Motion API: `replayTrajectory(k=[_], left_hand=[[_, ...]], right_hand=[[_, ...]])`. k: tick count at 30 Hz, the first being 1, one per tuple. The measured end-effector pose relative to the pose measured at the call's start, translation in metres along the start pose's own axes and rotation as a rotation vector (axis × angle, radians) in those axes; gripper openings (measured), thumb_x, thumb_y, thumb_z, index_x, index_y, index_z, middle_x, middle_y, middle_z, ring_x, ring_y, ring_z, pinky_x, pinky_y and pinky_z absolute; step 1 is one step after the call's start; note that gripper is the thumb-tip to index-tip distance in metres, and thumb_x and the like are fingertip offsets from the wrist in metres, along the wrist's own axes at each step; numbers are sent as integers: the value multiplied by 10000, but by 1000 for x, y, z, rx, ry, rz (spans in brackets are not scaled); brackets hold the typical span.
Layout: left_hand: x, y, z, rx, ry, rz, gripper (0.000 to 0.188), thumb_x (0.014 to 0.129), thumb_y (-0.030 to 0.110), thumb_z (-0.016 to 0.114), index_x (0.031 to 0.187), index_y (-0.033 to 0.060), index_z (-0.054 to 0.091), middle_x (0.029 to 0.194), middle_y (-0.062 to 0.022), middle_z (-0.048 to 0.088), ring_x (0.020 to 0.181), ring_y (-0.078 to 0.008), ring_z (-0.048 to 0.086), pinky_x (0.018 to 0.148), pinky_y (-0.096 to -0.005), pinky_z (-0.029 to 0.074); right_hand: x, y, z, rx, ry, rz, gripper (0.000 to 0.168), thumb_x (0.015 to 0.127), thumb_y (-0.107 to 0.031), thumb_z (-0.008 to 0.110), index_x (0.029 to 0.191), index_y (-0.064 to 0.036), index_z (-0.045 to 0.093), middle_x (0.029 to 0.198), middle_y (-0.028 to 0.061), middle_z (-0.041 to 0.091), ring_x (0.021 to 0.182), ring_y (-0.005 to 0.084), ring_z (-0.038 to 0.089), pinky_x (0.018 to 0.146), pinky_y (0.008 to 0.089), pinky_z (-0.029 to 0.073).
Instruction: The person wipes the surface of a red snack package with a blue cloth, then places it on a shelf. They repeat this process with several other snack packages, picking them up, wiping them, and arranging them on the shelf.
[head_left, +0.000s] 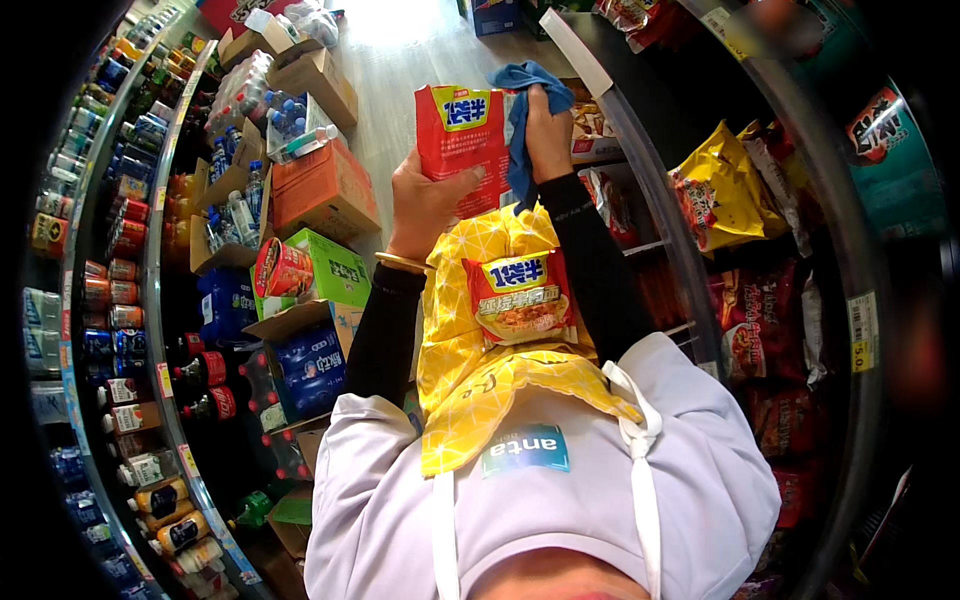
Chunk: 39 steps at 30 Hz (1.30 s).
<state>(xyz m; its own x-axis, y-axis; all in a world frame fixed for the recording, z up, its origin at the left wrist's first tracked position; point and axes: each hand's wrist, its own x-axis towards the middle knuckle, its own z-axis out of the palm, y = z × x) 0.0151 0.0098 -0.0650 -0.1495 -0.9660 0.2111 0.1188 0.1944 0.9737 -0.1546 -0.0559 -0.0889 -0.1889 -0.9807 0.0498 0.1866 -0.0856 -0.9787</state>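
Observation:
My left hand (431, 199) holds a red instant noodle packet (461, 139) by its lower left part, thumb across the printed face. In my right hand (547, 135) is a bunched blue cloth (521, 105), which hangs down along the packet's right edge. Whether the cloth presses on the packet cannot be made out. A second noodle packet (521, 296), with a picture of a bowl on it, lies on my lap against the yellow patterned apron (457, 330).
On the right, shelves hold red noodle packs (757, 322) and yellow packs (716, 187) behind a curved shelf edge (675, 187). Drink shelves (161, 217) line the left. An orange carton (322, 191), a green box (337, 266) and opened bottle cartons (225, 232) stand close to my left arm.

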Motion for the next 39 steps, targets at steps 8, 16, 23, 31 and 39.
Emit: replayTrajectory(k=[8, 16, 23, 31, 39], left_hand=[[8, -10, -5, -269, 145, 18, 251, 806, 53, 681, 1024, -13, 577, 873, -63, 658, 670, -109, 611, 579, -237, 498], [9, 0, 4, -263, 148, 99, 323, 828, 108, 681, 1093, -22, 550, 936, -81, 657, 764, -94, 612, 648, -220, 500], [1, 13, 20, 347, -43, 342, 474, 946, 332, 476, 1298, 16, 468, 1074, -125, 639, 920, -161, 602, 795, -279, 468], [-3, 30, 18, 1031, -252, 649, 398, 908, 372, 498, 1274, 221, 540, 1313, -77, 518, 1298, -430, 323, 1011, -698, 79], [-6, 23, 10, 586, -6, 539, 532, 863, 301, 618, 1299, 32, 474, 1313, -181, 484, 1238, -323, 426, 1021, -430, 329]], right_hand=[[-62, 24, 28, -496, -78, -787, 658, 851, -276, 599, 1366, -7, 289, 1313, 209, 437, 1237, 359, 408, 1014, 375, 354], [-90, 30, 34, -559, 67, -903, 446, 882, -285, 568, 1218, -7, 475, 1268, 164, 499, 1179, 323, 459, 996, 366, 362], [-84, -3, 31, 805, -124, 110, 457, 949, -421, 441, 1217, -55, 496, 1100, 66, 581, 965, 153, 561, 866, 277, 452], [-81, -17, 5, 1119, -565, 92, 721, 862, -632, 428, 1317, -76, 376, 1247, 115, 504, 1136, 228, 524, 950, 367, 455], [-68, 21, -20, 902, -201, 129, 492, 814, -303, 566, 1210, -33, 452, 1133, 133, 556, 1038, 215, 575, 901, 349, 489]])
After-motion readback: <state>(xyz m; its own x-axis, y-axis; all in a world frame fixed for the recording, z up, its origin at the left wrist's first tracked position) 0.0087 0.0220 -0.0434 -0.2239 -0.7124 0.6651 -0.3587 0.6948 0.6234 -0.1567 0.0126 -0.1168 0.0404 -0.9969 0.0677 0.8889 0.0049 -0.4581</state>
